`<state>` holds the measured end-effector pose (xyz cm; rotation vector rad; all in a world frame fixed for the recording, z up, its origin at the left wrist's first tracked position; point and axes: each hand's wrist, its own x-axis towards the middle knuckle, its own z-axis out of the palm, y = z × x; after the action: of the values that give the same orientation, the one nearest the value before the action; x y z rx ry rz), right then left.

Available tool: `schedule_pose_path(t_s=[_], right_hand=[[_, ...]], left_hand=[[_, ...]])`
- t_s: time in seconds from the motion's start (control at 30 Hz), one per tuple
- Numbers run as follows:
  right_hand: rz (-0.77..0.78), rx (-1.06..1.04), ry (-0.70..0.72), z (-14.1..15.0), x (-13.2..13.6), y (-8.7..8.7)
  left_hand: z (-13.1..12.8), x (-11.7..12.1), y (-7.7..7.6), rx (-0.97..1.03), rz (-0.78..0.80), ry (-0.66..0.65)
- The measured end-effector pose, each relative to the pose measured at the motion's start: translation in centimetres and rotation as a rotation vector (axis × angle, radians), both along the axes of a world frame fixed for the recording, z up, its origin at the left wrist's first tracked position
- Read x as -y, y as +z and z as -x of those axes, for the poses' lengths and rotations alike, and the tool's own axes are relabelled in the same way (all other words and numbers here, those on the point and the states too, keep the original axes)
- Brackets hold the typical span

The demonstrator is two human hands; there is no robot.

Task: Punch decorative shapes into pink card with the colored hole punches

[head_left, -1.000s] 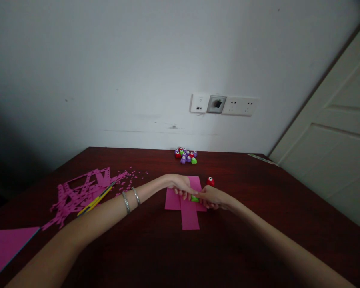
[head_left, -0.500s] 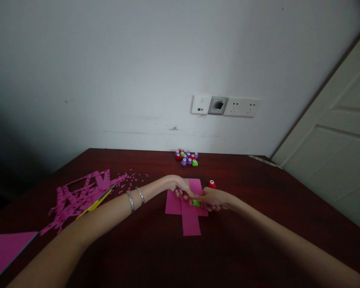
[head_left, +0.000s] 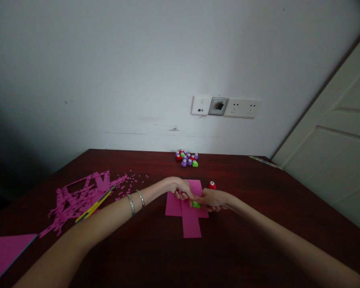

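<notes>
A small green craft paper punch (head_left: 196, 204) shows between my two hands, over crossed pieces of pink paper (head_left: 192, 226). My left hand (head_left: 181, 189) comes in from the left with curled fingers, its thumb reaching onto the punch. From the right, my right hand (head_left: 213, 199) closes around the punch, its thumb meeting the left one on top. The thumbs hide the upper part of the punch. Whether a paper edge sits inside its slot cannot be seen. Just behind my right hand stands a red craft punch (head_left: 212, 185) with a white button.
Several purple, red and green punches (head_left: 186, 158) cluster near the wall. On the left lie punched pink paper scraps (head_left: 78, 198), tiny pink cut-outs (head_left: 129, 185) and a yellow utility knife (head_left: 94, 206). A large pink sheet (head_left: 9, 256) fills the near left corner. Wall sockets (head_left: 226, 107) sit above the table.
The view has shifted slightly, so everything sits a little lower in the picture. Both hands stay together on the green punch, with hardly any change in their grip.
</notes>
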<state>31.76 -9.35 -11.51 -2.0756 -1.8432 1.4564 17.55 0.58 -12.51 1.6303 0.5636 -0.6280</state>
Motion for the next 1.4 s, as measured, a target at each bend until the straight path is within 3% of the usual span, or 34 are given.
schedule_pose_path(t_s=[0.3, 0.53, 0.63, 0.77, 0.93, 1.03, 1.13, 1.4], right_hand=[[0.046, 0.059, 0.045, 0.4, -0.3, 0.0], [-0.011, 0.054, 0.051, 0.4, 0.5, 0.0], [-0.055, 0.067, 0.045, 0.3, 0.9, 0.0], [-0.144, 0.110, 0.033, 0.3, 1.3, -0.6], [-0.310, 0.155, -0.025, 0.7, 2.0, -1.3], [-0.444, 0.212, -0.049, 1.1, 2.6, -1.4], [-0.552, 0.242, -0.025, 1.4, 3.0, -1.6], [-0.742, 0.335, 0.019, 1.9, 3.9, -1.9]], left_hand=[[0.0, -0.3, -1.0, 0.013, 0.027, 0.024], [0.2, 0.4, -0.2, 0.027, 0.030, 0.047], [0.6, 1.1, 0.4, 0.031, -0.084, 0.106], [1.6, 3.0, 0.8, 0.073, -0.372, 0.226], [3.2, 4.9, 0.4, 0.274, -0.731, 0.286], [4.1, 5.6, -0.2, 0.263, -0.920, 0.339], [4.6, 6.0, -0.6, 0.207, -0.981, 0.321], [4.4, 5.4, -1.3, 0.189, -0.939, 0.285]])
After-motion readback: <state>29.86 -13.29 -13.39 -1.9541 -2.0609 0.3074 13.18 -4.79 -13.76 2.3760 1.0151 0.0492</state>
